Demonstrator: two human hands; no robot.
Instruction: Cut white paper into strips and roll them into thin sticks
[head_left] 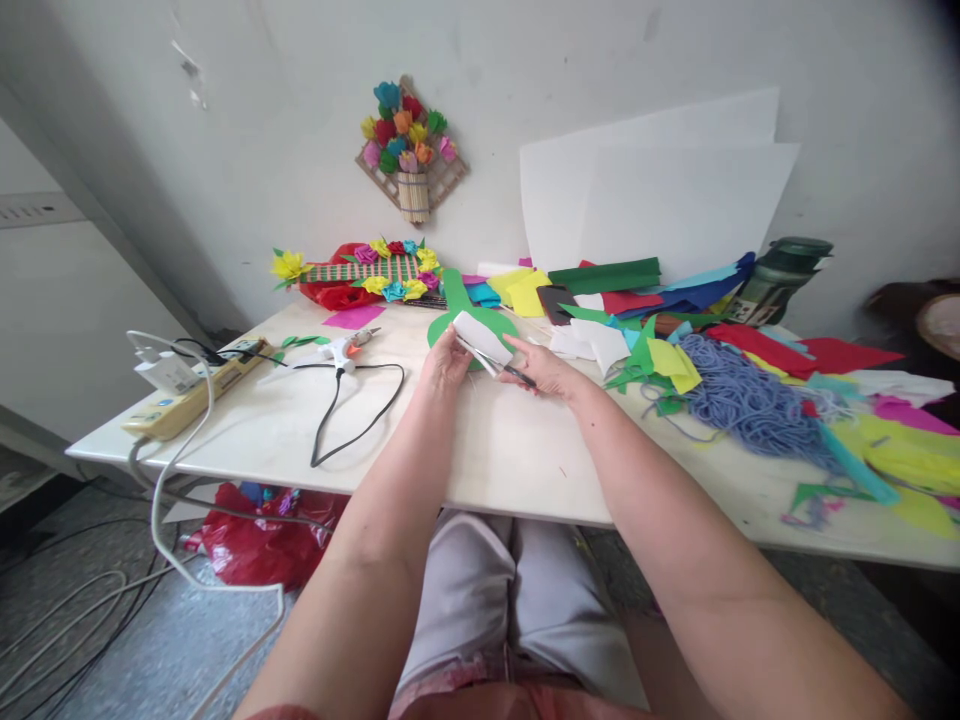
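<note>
My left hand (pixel 448 358) pinches a piece of white paper (pixel 482 335) by its left side, above the middle of the table. Black-handled scissors (pixel 516 375) are in my right hand (pixel 546 368), its fingers closed round the handles. Their blades point left and lie along the lower edge of the white paper; whether they are cutting into it is too small to tell. Just behind both hands, a green cutout (pixel 455 292) with a rounded body and a narrow neck lies on the table, partly hidden by the paper and my hands.
On the left are a white glue gun (pixel 343 352) with a looping black cord and a power strip (pixel 202 390). To the right lie blue yarn (pixel 750 400), colored paper scraps (pixel 671 362) and a dark bottle (pixel 780 280). A flower-trimmed guitar shape (pixel 367 270) rests by the wall.
</note>
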